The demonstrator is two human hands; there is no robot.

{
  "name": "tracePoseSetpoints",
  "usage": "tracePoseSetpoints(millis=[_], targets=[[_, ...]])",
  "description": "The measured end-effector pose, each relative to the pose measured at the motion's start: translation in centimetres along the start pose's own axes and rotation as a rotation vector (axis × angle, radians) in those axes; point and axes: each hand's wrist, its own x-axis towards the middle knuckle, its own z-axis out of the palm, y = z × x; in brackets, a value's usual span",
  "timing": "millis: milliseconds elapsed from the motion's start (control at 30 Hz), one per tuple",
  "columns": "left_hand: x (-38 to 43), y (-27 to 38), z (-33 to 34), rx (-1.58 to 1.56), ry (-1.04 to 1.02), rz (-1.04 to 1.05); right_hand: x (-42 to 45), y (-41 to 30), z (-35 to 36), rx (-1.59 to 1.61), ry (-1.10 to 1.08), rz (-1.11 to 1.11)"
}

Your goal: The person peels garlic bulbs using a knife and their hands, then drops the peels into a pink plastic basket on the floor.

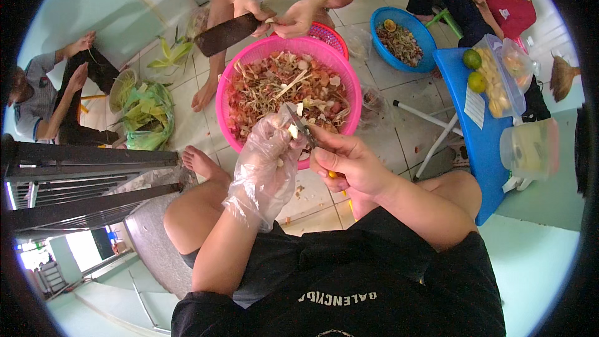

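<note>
My left hand (266, 154), in a clear plastic glove, pinches a small pale piece that looks like a garlic clove (293, 130). In my right hand (348, 161), bare, is a small knife (303, 126) with a yellow handle, its blade against the clove. Both hands are over the near rim of a pink plastic basket (224, 121). Reddish skins, roots and pale peelings (276, 79) fill much of the basket. Across from me, a person's hands (276, 18) hold a wide dark cleaver (227, 35) and a small pale piece.
Behind the pink basket sits a red basket (339, 40). A blue basin (374, 28) of scraps stands farther right. On a blue folding table (486, 150) are green citrus fruits (476, 82) and a tub of peeled cloves (496, 86). At left, a green bag (149, 117) holds leaves, near a seated person.
</note>
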Motion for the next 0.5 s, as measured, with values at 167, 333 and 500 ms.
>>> tracePoseSetpoints(millis=[167,333,500], targets=[[0.9,-0.5,0.0,0.011,-0.058,0.002,-0.7,-0.7,-0.5,0.094,-0.020,0.088],[1.3,0.2,-1.0,0.074,-0.123,0.000,-0.3,-1.2,-0.2,0.149,-0.058,0.140],[-0.1,1.7,-1.6,0.234,-0.074,-0.017,0.7,0.9,0.1,0.177,0.049,0.105]])
